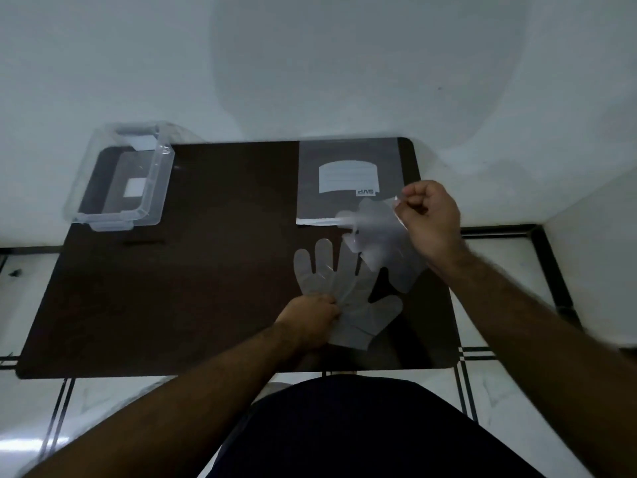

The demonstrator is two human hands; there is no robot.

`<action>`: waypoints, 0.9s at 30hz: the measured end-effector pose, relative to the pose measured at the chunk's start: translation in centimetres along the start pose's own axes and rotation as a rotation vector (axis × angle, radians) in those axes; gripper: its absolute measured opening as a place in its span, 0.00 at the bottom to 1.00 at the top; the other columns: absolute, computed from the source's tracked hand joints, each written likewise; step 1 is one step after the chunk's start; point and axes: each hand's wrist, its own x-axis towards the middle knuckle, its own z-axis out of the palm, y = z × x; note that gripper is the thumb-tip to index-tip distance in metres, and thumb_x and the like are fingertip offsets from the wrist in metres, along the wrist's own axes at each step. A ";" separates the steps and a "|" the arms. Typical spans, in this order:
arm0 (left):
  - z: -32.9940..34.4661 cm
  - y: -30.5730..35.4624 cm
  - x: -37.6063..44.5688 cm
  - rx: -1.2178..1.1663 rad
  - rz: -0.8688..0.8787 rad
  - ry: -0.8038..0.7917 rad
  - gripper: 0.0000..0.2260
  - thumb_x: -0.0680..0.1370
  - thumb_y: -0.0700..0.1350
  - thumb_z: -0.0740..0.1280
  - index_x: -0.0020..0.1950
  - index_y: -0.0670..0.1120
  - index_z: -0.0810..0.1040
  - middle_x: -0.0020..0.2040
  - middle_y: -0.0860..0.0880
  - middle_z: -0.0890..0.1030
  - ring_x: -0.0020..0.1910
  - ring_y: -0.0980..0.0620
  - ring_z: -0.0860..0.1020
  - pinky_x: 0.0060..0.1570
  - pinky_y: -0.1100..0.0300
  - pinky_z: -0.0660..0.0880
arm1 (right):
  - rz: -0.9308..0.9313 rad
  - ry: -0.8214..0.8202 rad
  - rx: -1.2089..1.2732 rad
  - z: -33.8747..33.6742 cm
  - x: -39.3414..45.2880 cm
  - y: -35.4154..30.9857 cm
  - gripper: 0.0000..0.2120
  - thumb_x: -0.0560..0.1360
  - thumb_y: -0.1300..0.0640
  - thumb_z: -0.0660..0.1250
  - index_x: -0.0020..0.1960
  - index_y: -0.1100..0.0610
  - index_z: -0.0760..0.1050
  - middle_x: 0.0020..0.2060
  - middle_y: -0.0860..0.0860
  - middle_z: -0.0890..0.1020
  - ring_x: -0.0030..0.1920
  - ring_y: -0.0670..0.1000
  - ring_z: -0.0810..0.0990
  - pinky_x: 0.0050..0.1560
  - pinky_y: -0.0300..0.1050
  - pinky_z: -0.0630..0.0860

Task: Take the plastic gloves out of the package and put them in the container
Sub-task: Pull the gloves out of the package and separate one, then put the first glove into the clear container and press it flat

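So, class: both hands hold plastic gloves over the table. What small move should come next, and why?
Probably carry the lifted glove in the right hand across to the clear container at the table's far left. It is already out of the package, while the left hand pins the other glove flat.

In front of me is a dark brown table (193, 288) with rounded corners. On its far left corner stands a clear plastic container (119, 177). At the far right lies a flat grey package (344, 181). One transparent glove (344, 298) lies flat near my side.
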 end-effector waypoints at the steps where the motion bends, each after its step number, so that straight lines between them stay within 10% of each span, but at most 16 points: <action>1: -0.3 0.0 0.1 -0.012 -0.003 -0.014 0.13 0.85 0.53 0.65 0.68 0.54 0.81 0.67 0.51 0.80 0.67 0.48 0.78 0.67 0.46 0.77 | -0.031 -0.034 -0.029 -0.3 0.6 -0.6 0.11 0.79 0.59 0.75 0.60 0.53 0.78 0.48 0.47 0.83 0.49 0.43 0.82 0.50 0.35 0.78; 8: -3.6 -0.5 1.1 -0.159 -0.037 -0.096 0.12 0.86 0.54 0.65 0.66 0.53 0.81 0.62 0.50 0.83 0.62 0.50 0.81 0.66 0.47 0.77 | -0.247 -0.281 -0.272 -1.9 3.3 -5.4 0.13 0.79 0.59 0.75 0.62 0.54 0.79 0.44 0.49 0.85 0.46 0.41 0.83 0.45 0.28 0.74; 14: -10.3 -0.4 0.3 -0.786 -0.035 0.642 0.30 0.80 0.51 0.77 0.79 0.53 0.72 0.72 0.56 0.78 0.69 0.57 0.78 0.69 0.57 0.78 | -0.392 -0.482 -0.348 -4.6 4.7 -11.1 0.10 0.76 0.60 0.78 0.55 0.52 0.81 0.42 0.45 0.87 0.43 0.39 0.85 0.49 0.35 0.83; 17: -17.6 -0.1 0.0 -0.993 0.105 0.667 0.46 0.72 0.49 0.84 0.84 0.52 0.63 0.80 0.54 0.71 0.76 0.58 0.72 0.73 0.65 0.70 | -0.438 -0.598 -0.318 -5.2 4.6 -14.8 0.10 0.75 0.62 0.79 0.53 0.54 0.83 0.41 0.49 0.88 0.43 0.46 0.88 0.48 0.41 0.85; 20: -23.9 0.0 0.0 -1.092 0.349 0.566 0.34 0.73 0.36 0.82 0.76 0.39 0.73 0.70 0.41 0.82 0.69 0.46 0.81 0.70 0.49 0.78 | -0.516 -0.649 -0.303 -5.2 4.3 -18.2 0.10 0.74 0.64 0.79 0.53 0.55 0.83 0.41 0.50 0.88 0.43 0.47 0.88 0.48 0.42 0.85; 23: -26.8 -0.5 -0.9 -1.106 0.378 0.605 0.15 0.74 0.27 0.78 0.58 0.37 0.83 0.53 0.40 0.87 0.53 0.46 0.86 0.57 0.52 0.82 | -0.568 -0.618 -0.294 -5.0 4.4 -20.6 0.10 0.74 0.64 0.78 0.52 0.54 0.84 0.42 0.48 0.88 0.43 0.45 0.88 0.49 0.45 0.86; 27: -28.4 -2.5 -3.2 -1.097 0.326 0.674 0.13 0.75 0.27 0.76 0.56 0.38 0.85 0.49 0.42 0.87 0.50 0.48 0.86 0.55 0.54 0.83 | -0.525 -0.556 -0.227 -4.2 4.4 -22.4 0.21 0.70 0.48 0.83 0.59 0.49 0.81 0.46 0.45 0.87 0.45 0.46 0.87 0.49 0.46 0.86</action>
